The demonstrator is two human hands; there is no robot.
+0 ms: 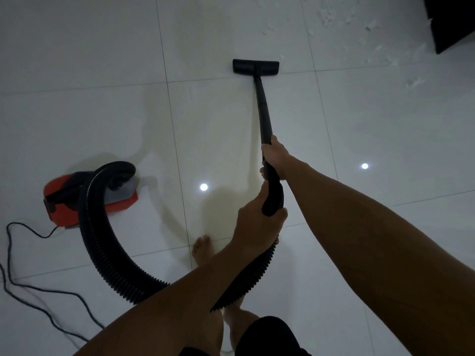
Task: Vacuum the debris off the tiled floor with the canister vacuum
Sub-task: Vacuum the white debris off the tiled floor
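Note:
A red and black canister vacuum [90,199] sits on the white tiled floor [102,111] at the left. Its ribbed black hose [102,258] loops round to a black wand [263,109] ending in a flat floor nozzle [255,66] resting on the tiles ahead. My right hand [276,156] grips the wand's upper end. My left hand [257,224] holds the hose cuff just below it. White scraps of debris [370,29] lie scattered at the upper right, beyond and right of the nozzle.
A black power cord [15,273] trails over the floor at the lower left. A dark piece of furniture [449,19] stands in the top right corner beside the debris. My bare foot [203,250] is on the tiles beneath my left arm.

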